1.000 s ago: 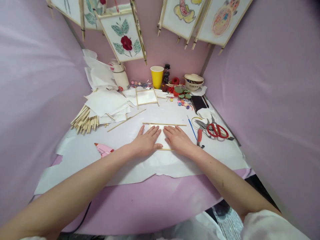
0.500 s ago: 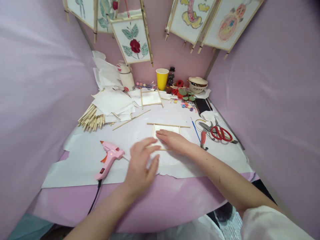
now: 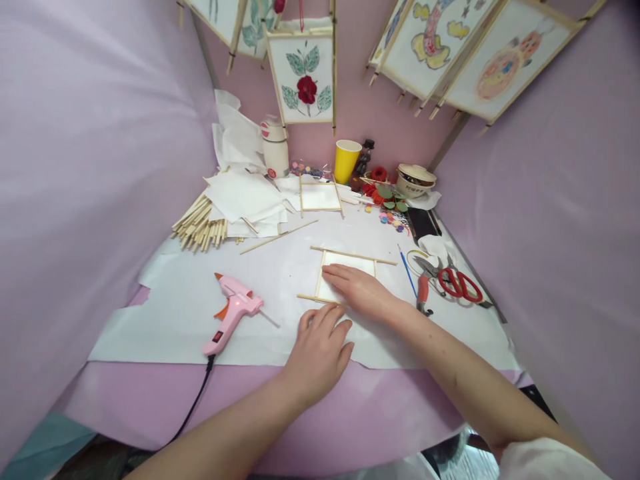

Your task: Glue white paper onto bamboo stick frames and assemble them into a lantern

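Observation:
A small wooden-stick frame with a white panel (image 3: pixel 345 259) lies on the papered table in front of me. My right hand (image 3: pixel 364 291) rests flat on it, fingers stretched out together across the panel and covering its right part. Just below the frame's near stick (image 3: pixel 311 297) is my left hand (image 3: pixel 320 350), palm down with loosely bent fingers and the thumb apart. Its fingertips are at or close to that stick; whether they touch it I cannot tell. To its left lies a pink glue gun (image 3: pixel 233 317) with a glue stick poking from its back.
Red-handled scissors (image 3: pixel 453 283), pliers (image 3: pixel 423 287) and a blue thin brush (image 3: pixel 407 270) lie right. Bundled sticks (image 3: pixel 200 223) and white sheets (image 3: pixel 245 193) are back left. Behind stand another frame (image 3: pixel 320 197), a yellow cup (image 3: pixel 347 160) and a bottle (image 3: pixel 275 150). Decorated panels (image 3: pixel 305 80) hang above.
My left hand has moved from the frame's left side to its near edge, uncovering the left end. My right hand stays on the panel. The whole view has shifted, so things appear farther right.

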### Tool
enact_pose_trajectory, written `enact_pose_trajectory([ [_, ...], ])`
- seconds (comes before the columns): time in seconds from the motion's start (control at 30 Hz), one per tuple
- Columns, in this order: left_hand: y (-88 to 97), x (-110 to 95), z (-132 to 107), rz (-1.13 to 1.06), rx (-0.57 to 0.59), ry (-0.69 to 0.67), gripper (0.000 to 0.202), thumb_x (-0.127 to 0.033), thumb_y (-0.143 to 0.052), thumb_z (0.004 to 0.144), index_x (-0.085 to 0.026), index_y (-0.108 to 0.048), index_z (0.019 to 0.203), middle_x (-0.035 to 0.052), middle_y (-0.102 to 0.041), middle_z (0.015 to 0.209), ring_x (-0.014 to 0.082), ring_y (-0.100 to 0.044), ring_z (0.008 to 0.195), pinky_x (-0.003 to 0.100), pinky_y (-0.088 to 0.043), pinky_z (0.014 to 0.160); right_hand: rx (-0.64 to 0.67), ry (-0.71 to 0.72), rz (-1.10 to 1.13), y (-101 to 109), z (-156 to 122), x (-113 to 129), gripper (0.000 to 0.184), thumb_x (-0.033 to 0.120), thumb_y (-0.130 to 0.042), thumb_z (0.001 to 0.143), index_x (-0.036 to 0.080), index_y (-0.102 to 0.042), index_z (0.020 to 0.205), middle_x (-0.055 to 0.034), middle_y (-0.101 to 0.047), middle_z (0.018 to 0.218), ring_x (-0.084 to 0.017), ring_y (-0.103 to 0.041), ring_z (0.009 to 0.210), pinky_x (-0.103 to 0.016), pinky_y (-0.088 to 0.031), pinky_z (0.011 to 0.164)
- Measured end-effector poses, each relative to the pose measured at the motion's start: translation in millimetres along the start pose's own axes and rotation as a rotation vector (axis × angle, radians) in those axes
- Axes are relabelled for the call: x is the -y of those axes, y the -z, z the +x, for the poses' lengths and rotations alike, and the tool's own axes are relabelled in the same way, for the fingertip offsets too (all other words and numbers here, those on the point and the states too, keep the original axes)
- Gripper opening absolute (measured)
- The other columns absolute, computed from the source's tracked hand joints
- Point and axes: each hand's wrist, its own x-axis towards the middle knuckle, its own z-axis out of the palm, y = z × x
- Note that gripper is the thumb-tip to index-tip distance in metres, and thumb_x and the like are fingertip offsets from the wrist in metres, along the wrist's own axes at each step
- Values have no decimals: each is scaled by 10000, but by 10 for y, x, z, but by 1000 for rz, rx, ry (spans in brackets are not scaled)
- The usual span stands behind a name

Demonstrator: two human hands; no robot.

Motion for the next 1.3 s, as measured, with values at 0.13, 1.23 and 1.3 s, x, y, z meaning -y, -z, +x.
enact_pose_trajectory([
  [0.13,-16,2,5,33,35,54,304,-225,-570,893,-174,-570,1192,122,-539,1371,273,-396,1355,486,-332,1053,8,8,-13,42,-4,65,443,125,-513,922,140,-526,1364,-117,-507,1435,-248,-448,1332,-403,-389,1106],
  [1.23,-22,2,11,85,78,76,344,-259,-547,915,-148,-559,1241,149,-533,1391,322,-418,1320,522,-370,1001,-120,-151,18,286,-569,-73,368,-23,-505,837,215,-726,1010,-48,-688,990,-198,-546,974,-386,-384,925],
  [1.3,-23,3,12,86,75,76,345,-254,-555,910,-153,-560,1239,150,-533,1390,323,-421,1317,524,-371,1000,-86,-149,-5,267,-569,-69,394,-13,-509,845,242,-715,1063,-49,-677,1028,-206,-538,995,-388,-378,918],
])
